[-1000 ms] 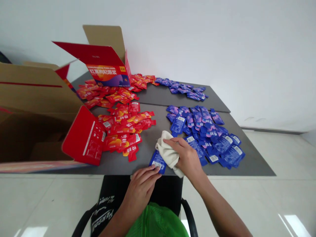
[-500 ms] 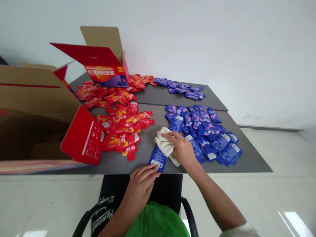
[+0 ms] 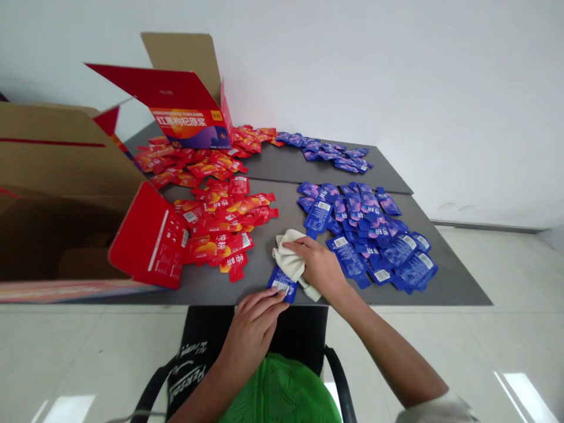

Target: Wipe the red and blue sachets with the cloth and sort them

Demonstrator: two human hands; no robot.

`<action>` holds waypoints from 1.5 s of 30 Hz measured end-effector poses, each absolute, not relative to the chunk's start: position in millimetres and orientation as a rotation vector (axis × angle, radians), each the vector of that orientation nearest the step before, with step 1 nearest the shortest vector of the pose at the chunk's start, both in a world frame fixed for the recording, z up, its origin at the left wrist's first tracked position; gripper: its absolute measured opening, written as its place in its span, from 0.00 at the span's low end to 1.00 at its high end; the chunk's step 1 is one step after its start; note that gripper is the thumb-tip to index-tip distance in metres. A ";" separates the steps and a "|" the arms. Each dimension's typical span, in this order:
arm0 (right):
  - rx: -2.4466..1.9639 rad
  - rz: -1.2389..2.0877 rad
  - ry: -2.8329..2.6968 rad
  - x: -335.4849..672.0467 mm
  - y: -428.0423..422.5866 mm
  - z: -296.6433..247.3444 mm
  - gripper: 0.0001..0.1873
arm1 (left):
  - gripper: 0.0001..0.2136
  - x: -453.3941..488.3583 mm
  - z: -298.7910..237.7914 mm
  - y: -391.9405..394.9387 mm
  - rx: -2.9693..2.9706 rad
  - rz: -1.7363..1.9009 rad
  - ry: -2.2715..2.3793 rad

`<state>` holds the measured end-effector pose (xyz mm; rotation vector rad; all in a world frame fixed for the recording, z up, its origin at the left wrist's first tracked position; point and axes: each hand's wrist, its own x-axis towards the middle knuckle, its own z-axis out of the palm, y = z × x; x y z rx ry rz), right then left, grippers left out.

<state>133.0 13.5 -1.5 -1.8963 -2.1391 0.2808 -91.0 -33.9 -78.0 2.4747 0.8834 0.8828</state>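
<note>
A blue sachet [image 3: 282, 282] lies at the near edge of the grey table [image 3: 445, 281]. My left hand [image 3: 255, 324] presses its fingertips on the sachet's near end, fingers together. My right hand [image 3: 321, 267] grips a crumpled cream cloth [image 3: 288, 258] and holds it down on the sachet's far end. Most of the sachet is hidden under the cloth.
A pile of blue sachets [image 3: 372, 232] lies to the right, red sachets [image 3: 224, 223] to the left. Beyond them are further red sachets [image 3: 194, 161] and blue sachets [image 3: 328, 150]. A large open cardboard box [image 3: 57, 194] with a red flap stands at left, a red box [image 3: 185, 111] behind.
The cloth in my right hand has slid a little left and nearer along the sachet. My left hand stays on the sachet's near end.
</note>
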 end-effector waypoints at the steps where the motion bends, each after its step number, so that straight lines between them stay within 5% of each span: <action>1: -1.916 0.250 -2.132 135.3 18.8 1.4 0.26 | 0.17 -90.7 -77.5 -33.9 2.469 0.888 0.891; 11: -1.680 0.457 -2.153 106.2 -58.9 2.1 0.30 | 0.12 -90.7 -81.3 -39.3 2.440 0.941 0.903; 21: -1.956 0.203 -2.061 134.4 19.1 3.5 0.25 | 0.17 -88.5 -74.8 -36.8 2.444 0.901 0.894; 31: -1.794 0.475 -2.152 102.8 -57.3 -0.2 0.32 | 0.16 -91.5 -81.3 -45.0 2.450 0.894 0.933; 39: -1.998 0.213 -2.078 131.2 17.8 0.9 0.27 | 0.19 -92.4 -76.6 -40.4 2.508 0.847 0.905; 45: -1.838 0.194 -1.992 118.5 -22.0 17.1 0.27 | 0.19 -92.7 -77.9 -43.5 2.500 0.853 0.897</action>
